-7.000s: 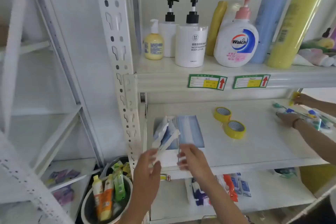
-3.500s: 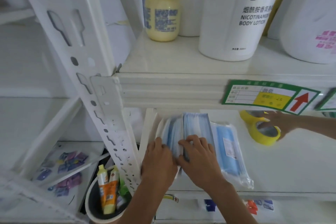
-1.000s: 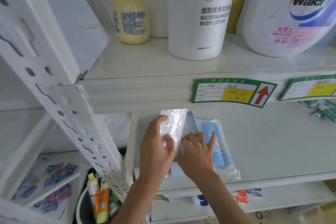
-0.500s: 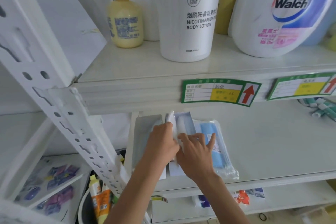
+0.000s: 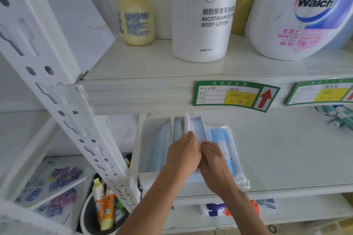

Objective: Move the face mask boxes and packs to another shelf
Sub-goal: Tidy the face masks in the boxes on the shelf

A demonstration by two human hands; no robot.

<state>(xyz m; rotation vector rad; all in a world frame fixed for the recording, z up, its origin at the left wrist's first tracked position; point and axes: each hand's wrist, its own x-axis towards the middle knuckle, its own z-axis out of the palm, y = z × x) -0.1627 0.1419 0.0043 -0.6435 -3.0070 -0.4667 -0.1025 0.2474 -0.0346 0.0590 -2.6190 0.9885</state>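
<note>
At the left end of the middle shelf (image 5: 277,158) stand several blue-and-white face mask boxes and packs on edge. The leftmost pack (image 5: 154,145) leans against the upright. My left hand (image 5: 182,155) pinches a thin white pack (image 5: 186,123) standing upright between the others. My right hand (image 5: 214,166) presses flat against a blue-and-white box (image 5: 197,125) beside it. A clear bag of blue masks (image 5: 227,149) lies flat to the right, partly under my right hand.
Body lotion (image 5: 204,15), a yellow bottle (image 5: 136,19) and a Walch soap bottle (image 5: 303,15) stand on the upper shelf. Tubes (image 5: 338,116) lie at the far right. A bucket of tubes (image 5: 103,213) sits below left, small packs (image 5: 219,209) on the lower shelf.
The thin white pack, held tilted and higher a second ago, now stands pushed in between the other boxes. Both hands have closed in together around it.
</note>
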